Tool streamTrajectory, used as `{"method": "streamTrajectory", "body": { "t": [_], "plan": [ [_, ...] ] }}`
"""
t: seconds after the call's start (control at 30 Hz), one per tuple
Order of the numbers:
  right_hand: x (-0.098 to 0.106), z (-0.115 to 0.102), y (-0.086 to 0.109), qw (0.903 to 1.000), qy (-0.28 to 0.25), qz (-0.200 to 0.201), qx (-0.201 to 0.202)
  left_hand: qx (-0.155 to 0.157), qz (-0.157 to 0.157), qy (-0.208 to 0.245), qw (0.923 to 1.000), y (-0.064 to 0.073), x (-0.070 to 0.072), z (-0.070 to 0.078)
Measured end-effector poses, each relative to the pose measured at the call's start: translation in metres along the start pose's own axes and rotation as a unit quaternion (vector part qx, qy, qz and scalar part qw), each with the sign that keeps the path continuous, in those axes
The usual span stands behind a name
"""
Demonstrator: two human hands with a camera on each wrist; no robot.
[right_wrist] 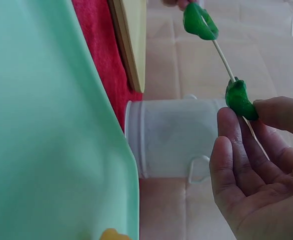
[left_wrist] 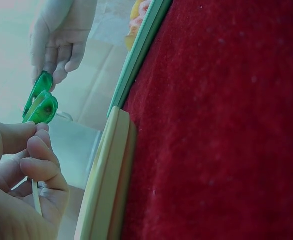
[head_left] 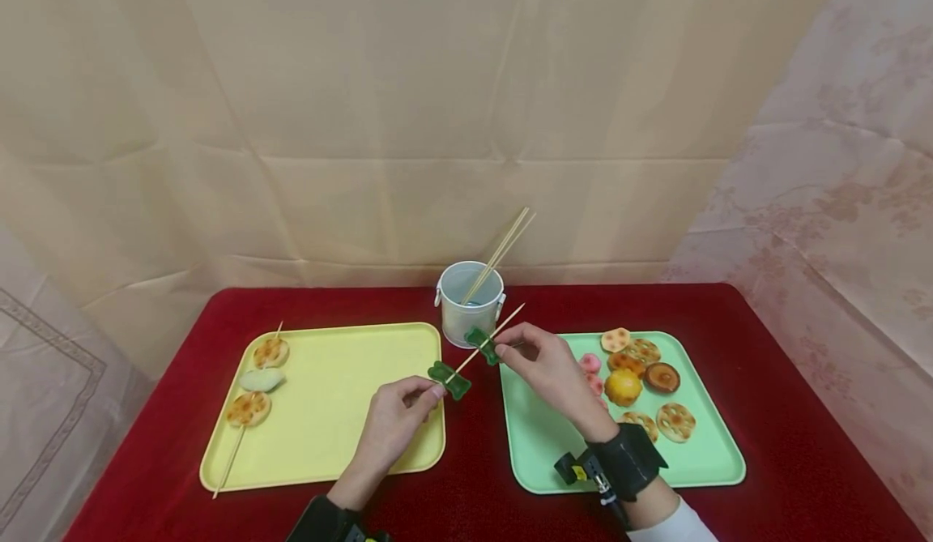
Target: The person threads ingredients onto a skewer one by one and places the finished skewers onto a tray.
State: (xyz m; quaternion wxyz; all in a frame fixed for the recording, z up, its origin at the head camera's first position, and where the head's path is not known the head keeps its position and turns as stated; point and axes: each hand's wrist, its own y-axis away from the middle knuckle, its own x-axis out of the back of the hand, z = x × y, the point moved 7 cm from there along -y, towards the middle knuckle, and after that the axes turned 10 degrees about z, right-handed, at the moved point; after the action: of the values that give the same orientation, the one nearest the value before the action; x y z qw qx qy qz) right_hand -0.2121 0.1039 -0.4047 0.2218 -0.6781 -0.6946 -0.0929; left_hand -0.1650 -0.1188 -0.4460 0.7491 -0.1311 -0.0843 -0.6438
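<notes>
Green pieces point(head_left: 459, 388), two, on one skewer point(head_left: 468, 360); left hand point(head_left: 397, 416) pinching it below, right hand point(head_left: 547, 368) pinching upper piece point(head_left: 477, 338); best slid straight toward half-past seven, skewer steady.

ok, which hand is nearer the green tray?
Right. The right hand is by the far corner of the green tray; the left hand is farther, by the yellow tray.

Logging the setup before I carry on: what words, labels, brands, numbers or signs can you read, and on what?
None: no readable text shows on the bucket, yellow tray, green tray or green pieces.
Any print on the yellow patch by the right wrist strap is too small to read.
</notes>
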Motion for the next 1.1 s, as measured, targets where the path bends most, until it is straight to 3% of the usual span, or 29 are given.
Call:
{"method": "streamTrajectory", "body": {
  "t": [0.5,1.1],
  "plan": [
    [-0.017,-0.007,0.008,0.9988,-0.001,-0.020,0.045,0.007,-0.006,0.006,0.9999,0.000,0.000,0.000],
    [-0.027,-0.007,0.012,0.9978,0.015,-0.035,0.054,0.014,-0.004,0.006,0.9999,0.001,0.001,-0.002]
  ]
}}
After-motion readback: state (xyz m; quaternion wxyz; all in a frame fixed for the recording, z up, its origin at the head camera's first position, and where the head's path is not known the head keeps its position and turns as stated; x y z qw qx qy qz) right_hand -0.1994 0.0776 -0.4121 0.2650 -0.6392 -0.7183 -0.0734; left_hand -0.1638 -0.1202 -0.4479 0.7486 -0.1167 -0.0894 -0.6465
